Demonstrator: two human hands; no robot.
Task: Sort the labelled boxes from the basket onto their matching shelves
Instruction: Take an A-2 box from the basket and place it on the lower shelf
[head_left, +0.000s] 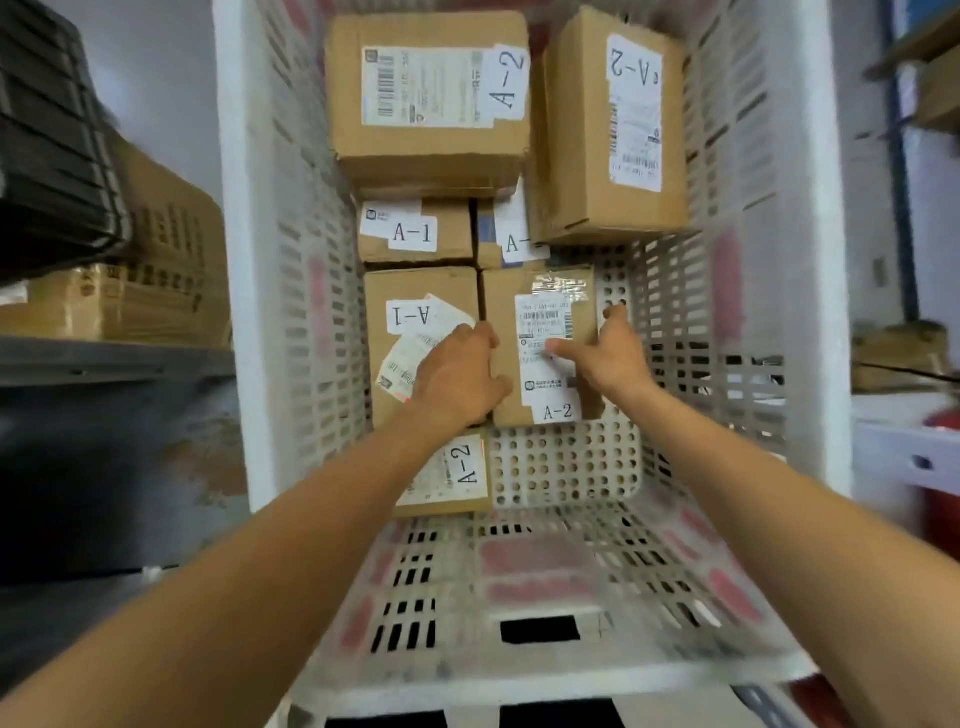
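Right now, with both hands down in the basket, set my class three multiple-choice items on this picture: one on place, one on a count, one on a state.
1. Where does the box between the two hands lie?
A. on a shelf
B. inside the white basket
C. on the floor

2. How many labels reading A-1 show in full?
A. two
B. four
C. none

3. How do the hands stand at that box?
A. both far above it
B. one on each side of it
C. both behind the person

Key: 1 B, the A-2 box rests on the perforated bottom of the basket. 2 A, one small A-1 box and one A-1 box below it in the picture. 3 B, the left hand is at its left edge and the right hand at its right edge, fingers on the label.
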